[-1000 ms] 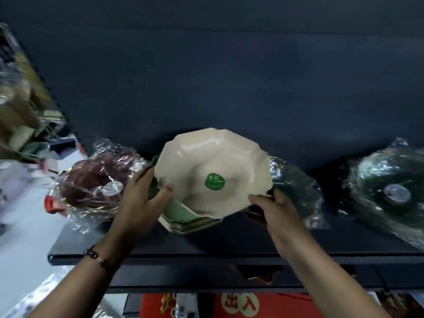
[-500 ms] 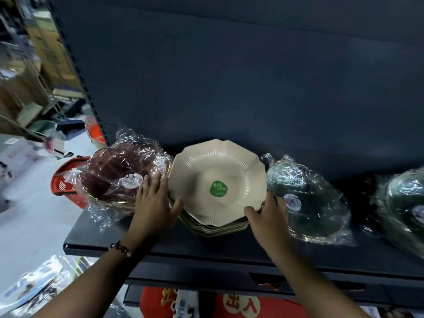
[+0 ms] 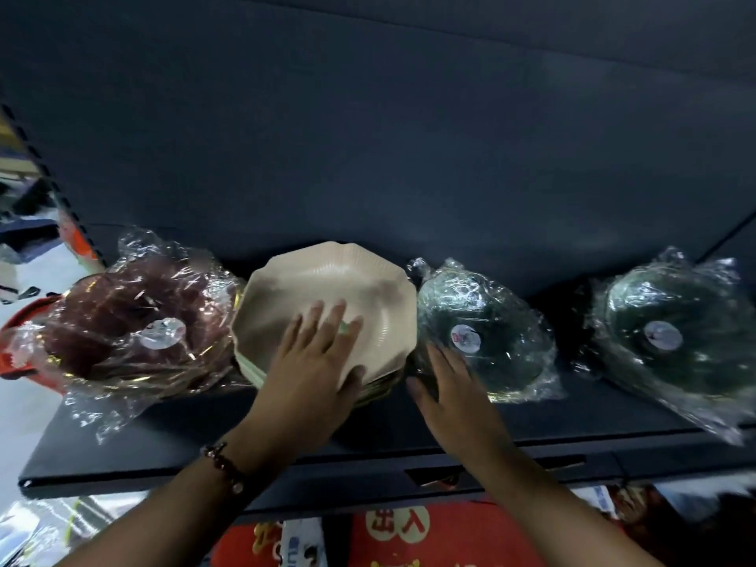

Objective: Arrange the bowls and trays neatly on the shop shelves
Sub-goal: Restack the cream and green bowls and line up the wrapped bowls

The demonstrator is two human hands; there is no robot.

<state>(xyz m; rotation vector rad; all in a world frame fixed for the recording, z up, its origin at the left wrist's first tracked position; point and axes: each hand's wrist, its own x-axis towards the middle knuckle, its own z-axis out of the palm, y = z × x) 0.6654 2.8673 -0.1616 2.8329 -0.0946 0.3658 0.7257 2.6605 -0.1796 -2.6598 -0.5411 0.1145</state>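
**Pressing the cream bowl flat, both hands spread**

Pressing down with our left hand (image 3: 315,358), we lay straight, slightly spread fingers inside the cream bowl (image 3: 368,292), the palm over its near rim and the thumb out along the edge. The bowl tops a short stack of bowls (image 3: 249,368) on the dark shelf (image 3: 172,439), directly under this hand. A beaded bracelet (image 3: 223,464) circles the wrist.

Our right hand (image 3: 446,386) is just right of the stack, fingers extended and flat against the near side of a plastic-wrapped green bowl (image 3: 487,329); it grips nothing. Well beyond the right hand sits a second wrapped green bowl (image 3: 679,333). Left of our left hand, touching the stack, lies a wrapped dark red bowl (image 3: 135,325).
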